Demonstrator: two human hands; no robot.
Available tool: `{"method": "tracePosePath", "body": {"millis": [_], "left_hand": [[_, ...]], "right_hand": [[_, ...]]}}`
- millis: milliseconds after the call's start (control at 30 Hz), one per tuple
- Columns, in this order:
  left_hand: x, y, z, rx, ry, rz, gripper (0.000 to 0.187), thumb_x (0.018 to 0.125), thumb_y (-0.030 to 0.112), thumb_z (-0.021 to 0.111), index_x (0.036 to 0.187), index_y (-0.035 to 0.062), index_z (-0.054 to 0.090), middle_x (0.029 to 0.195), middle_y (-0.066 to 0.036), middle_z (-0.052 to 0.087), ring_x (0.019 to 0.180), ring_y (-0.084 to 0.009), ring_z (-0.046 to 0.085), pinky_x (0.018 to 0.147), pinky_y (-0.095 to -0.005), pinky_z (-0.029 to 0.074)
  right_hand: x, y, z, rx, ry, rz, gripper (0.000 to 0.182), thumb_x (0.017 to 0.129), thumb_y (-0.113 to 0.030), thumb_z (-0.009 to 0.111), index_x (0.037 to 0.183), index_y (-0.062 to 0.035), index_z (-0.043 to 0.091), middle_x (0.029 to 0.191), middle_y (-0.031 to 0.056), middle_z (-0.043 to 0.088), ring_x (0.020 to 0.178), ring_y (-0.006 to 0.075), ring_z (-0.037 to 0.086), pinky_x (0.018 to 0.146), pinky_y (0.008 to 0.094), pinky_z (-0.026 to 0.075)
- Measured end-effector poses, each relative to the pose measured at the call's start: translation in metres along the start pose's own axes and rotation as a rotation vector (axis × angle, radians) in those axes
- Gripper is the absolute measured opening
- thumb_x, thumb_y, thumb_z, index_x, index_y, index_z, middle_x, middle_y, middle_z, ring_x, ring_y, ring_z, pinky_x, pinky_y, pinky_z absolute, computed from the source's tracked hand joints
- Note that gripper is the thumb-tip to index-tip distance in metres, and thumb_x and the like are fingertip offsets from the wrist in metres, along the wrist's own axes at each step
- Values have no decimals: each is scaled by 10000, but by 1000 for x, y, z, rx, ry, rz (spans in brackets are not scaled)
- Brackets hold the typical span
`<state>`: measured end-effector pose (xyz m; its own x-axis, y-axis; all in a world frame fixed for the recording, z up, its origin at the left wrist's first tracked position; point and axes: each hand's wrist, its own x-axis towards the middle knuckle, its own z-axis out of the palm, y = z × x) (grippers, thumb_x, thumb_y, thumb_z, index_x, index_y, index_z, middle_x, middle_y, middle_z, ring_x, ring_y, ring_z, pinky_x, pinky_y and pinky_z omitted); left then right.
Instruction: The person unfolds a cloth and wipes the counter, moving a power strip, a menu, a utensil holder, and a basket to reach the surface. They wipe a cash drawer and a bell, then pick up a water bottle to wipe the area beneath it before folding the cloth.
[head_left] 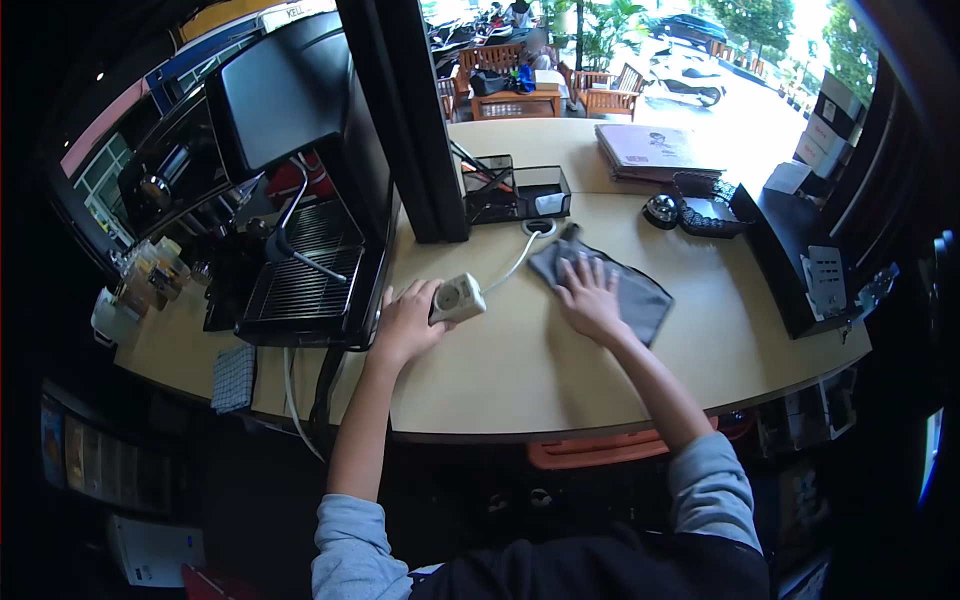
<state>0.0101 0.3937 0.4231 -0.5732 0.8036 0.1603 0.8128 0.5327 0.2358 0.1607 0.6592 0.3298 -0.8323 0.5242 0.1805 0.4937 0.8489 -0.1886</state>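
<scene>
My left hand (408, 318) is closed around a white power socket block (460, 297) at the left of the wooden counter (500, 370). A white cord (512, 266) runs from the block to a round cable hole (539, 228). To the right, my right hand (592, 295) lies flat with fingers spread on a grey cloth (640, 297), pressing it against the counter top. One corner of the cloth bunches up beyond the fingertips.
An espresso machine (315, 260) stands left, beside a black post (405, 110). At the back are a mesh organizer (545, 185) with pens and a stack of menus (660, 150). A call bell (660, 209), black basket (712, 228) and black stand (790, 260) line the right side.
</scene>
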Motion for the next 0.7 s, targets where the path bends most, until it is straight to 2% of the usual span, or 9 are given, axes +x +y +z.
{"method": "tracePosePath", "body": {"millis": [100,133,167,233,300,367,467,567,700], "left_hand": [[1,-4,-5,-13,38,26,635,716,321,746,1253,86,501,1183,-96,581,1109,-276,548,1016,-454,331],[2,-4,-6,-32,-14,-14,633,739,335,731,1275,111,478,1231,-78,553,1152,-253,531,1058,-517,285],[1,-4,-7,-32,-19,-16,633,739,335,731,1275,111,478,1231,-78,553,1152,-253,531,1058,-517,285],[-1,-4,-7,-8,81,26,642,710,332,751,1245,78,502,1182,-106,583,1098,-286,552,986,-430,356],[1,-11,-3,-4,127,55,638,708,324,754,1244,82,507,1184,-115,583,1106,-289,551,972,-413,372],[2,-5,-9,-21,71,18,635,706,318,755,1244,87,510,1185,-113,584,1109,-289,550,974,-412,371],[4,-4,-6,-3,37,30,647,704,330,755,1254,94,509,1186,-115,586,1110,-286,552,980,-411,369],[2,-3,-3,44,-7,7,669,706,371,742,1270,99,507,1196,-112,584,1116,-283,552,1000,-421,352],[-1,-4,5,44,-130,6,704,708,407,723,1297,99,490,1229,-105,574,1137,-283,541,1032,-464,314]], "right_hand": [[32,-67,19,-1,-14,-89,585,948,-451,317,1435,-127,326,1512,182,222,1397,406,162,1081,638,65],[33,-86,28,25,15,-173,581,940,-445,332,1420,-119,349,1495,179,259,1382,404,193,1077,638,87],[33,-104,35,50,45,-256,578,931,-439,346,1406,-111,372,1478,175,295,1368,402,225,1073,638,108],[13,-143,39,-31,-1,-472,557,911,-407,401,1383,-113,409,1428,158,365,1333,395,272,1054,644,157],[-17,-170,30,133,-86,-652,529,903,-373,437,1370,-124,431,1385,149,410,1327,376,278,1037,644,195],[-53,-186,30,269,99,-808,506,908,-351,444,1373,-150,434,1393,149,410,1334,365,296,1052,625,199],[-89,-184,21,313,-33,-955,480,921,-356,434,1377,-206,434,1461,138,341,1357,369,300,1088,591,184],[-109,-154,8,347,-126,-1030,471,941,-384,421,1384,-223,426,1488,107,309,1380,336,265,1107,565,178],[-125,-80,-32,298,-213,-915,485,930,-382,471,1388,-232,418,1495,82,301,1377,313,273,1116,501,213]]}}
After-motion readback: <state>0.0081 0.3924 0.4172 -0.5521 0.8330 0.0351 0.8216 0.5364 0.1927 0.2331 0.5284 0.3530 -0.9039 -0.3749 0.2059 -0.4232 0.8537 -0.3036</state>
